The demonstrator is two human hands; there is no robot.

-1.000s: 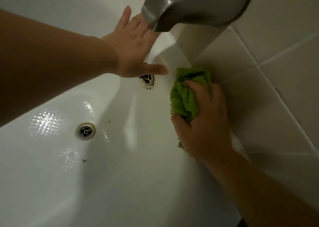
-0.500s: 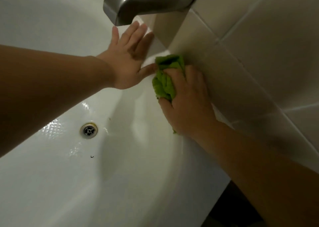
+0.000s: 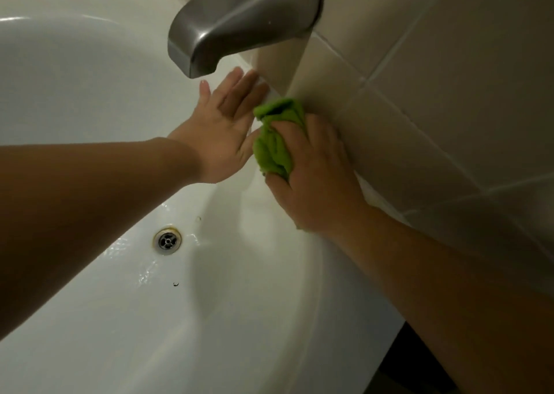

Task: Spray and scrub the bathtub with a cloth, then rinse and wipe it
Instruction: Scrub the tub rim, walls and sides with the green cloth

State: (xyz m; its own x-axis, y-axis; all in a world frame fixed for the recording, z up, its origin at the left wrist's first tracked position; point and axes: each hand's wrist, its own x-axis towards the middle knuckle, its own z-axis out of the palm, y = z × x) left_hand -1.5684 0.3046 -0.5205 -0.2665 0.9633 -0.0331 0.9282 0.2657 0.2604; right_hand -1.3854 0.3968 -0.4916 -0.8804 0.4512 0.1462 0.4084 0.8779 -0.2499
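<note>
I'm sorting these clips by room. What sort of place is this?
Almost certainly a bathroom: a white bathtub with a metal drain, a grey tub spout coming off a tiled wall. The right hand scrubs its rim with a green cloth.

Dim, warm indoor light. Wet glare glints on the white bathtub point(image 3: 90, 318) near the drain point(image 3: 167, 240). The forearms are dark with shadow, the spout point(image 3: 239, 19) shades the tiles, and wide-angle distortion bends the edges.
</note>
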